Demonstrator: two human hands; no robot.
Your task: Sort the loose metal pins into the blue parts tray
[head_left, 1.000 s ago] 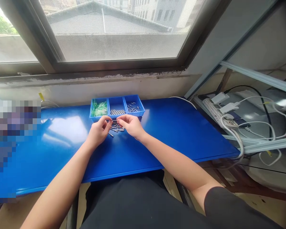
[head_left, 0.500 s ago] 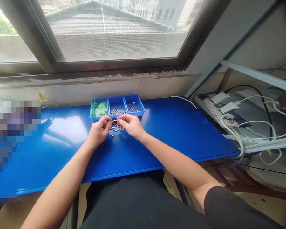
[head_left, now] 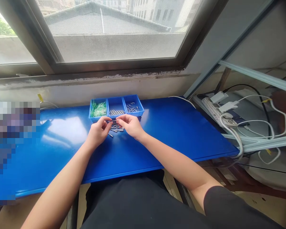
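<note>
The left hand (head_left: pixel 99 129) and right hand (head_left: pixel 131 126) each pinch one end of a thin metal rod (head_left: pixel 114 120), thumbs against fingertips. It sits just off the near edge of the tray (head_left: pixel 115 103), above a pile (head_left: pixel 116 128) of similar pieces, toward the far edge of the table (head_left: pixel 176 136). It looks light, stiff, sturdy and slick, likely to roll between fingers; best taken by its ends.

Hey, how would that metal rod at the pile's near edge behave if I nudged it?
The metal rod would probably roll, since it looks slim and rounded. It is likely stiff, given its straight metallic body. It may also slide easily, because the blue table shines with reflections.
</note>
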